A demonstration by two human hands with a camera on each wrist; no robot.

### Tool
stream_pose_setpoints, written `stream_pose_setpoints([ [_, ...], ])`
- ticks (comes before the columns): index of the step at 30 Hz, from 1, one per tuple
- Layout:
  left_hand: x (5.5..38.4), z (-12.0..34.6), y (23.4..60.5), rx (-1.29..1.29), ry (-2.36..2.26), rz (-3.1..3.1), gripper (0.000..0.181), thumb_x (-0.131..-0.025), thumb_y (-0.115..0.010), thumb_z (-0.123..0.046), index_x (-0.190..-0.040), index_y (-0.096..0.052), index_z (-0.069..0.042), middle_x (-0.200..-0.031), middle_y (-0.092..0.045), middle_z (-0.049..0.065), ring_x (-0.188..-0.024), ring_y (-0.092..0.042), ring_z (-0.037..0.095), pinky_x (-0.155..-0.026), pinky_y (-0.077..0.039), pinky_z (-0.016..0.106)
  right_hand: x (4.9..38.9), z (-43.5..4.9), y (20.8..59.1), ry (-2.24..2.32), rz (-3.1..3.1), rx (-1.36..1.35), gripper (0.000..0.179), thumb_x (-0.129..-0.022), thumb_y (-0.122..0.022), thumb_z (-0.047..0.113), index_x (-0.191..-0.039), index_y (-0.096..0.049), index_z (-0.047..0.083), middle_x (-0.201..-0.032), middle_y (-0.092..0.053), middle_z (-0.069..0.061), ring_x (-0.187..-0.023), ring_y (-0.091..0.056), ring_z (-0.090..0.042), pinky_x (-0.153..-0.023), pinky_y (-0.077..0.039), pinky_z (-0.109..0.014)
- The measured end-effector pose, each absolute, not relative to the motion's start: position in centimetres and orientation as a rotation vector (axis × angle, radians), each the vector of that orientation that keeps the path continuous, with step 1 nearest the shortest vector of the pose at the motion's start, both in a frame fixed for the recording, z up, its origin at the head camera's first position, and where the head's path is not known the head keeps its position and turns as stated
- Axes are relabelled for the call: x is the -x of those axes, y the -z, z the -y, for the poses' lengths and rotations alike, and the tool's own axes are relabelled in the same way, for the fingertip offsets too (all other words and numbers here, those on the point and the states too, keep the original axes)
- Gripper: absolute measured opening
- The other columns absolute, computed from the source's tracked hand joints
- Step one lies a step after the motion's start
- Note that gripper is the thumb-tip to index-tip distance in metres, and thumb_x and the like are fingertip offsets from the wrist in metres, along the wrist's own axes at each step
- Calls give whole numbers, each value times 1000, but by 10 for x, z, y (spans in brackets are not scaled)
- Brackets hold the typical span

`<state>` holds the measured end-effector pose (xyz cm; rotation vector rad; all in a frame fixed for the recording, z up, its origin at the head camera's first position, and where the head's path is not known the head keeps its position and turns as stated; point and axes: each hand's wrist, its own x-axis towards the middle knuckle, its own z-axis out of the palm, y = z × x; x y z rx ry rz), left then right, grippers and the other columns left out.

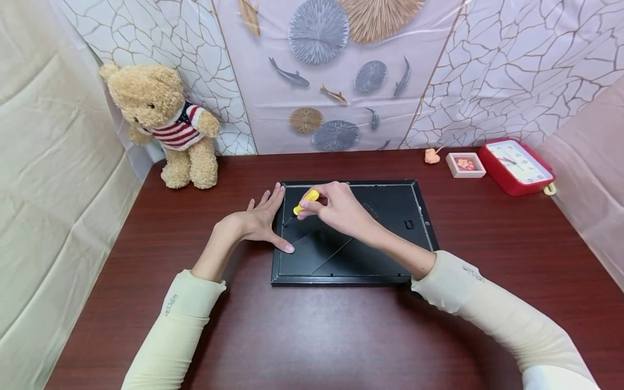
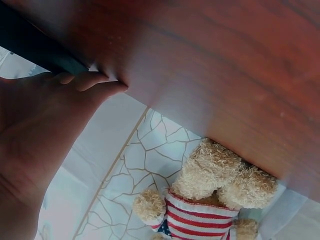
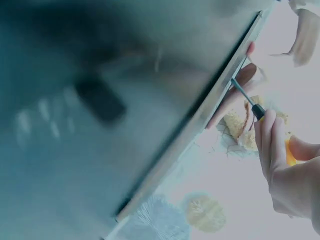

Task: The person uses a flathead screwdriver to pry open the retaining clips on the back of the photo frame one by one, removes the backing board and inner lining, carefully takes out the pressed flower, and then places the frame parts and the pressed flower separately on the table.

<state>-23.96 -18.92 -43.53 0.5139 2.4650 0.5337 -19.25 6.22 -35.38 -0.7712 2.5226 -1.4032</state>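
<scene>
A black picture frame lies back side up on the table, with thin lines across its backing board and a small dark hanger near its right side. My right hand grips a screwdriver by its yellow handle. In the right wrist view the screwdriver's shaft slants to the frame's edge, and in the head view its tip is at the left edge of the backing. My left hand rests on the frame's left side, fingers spread and straight, thumb lying over the backing.
A teddy bear in a striped sweater sits at the back left of the brown table. Along the back right stand a red clock, a small pink-framed box and a little orange figure. Patterned cloth hangs behind.
</scene>
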Motion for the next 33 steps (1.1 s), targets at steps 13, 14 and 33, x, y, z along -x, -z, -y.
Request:
stream_pose_setpoints([
  [13,236,186,431,-505,-506,-2466,170,-66,-89,-85,-172,25,-18,-179,34,0,-170,21,31,-135,10,64,190,-44,345,1329,-2589,884,11,-103,-74,5,-96,-79,0,-86,-83,-7,-86,-84,-28,-85,-64,-32],
  [14,236,187,431,-504,-510,-2464,171,-64,-87,-88,-172,26,-19,-179,34,0,-170,21,31,-135,9,64,190,-42,344,1320,-2587,891,11,-104,-74,5,-96,-78,0,-86,-83,-7,-86,-84,-27,-80,-65,-31],
  [33,228,184,419,-503,-541,-2454,157,-75,-93,-72,-176,13,-15,-182,28,10,-170,19,40,-134,9,68,203,-14,319,1053,-2651,959,16,-104,-68,3,-94,-78,-3,-81,-80,-10,-76,-82,-18,-72,-60,-24],
])
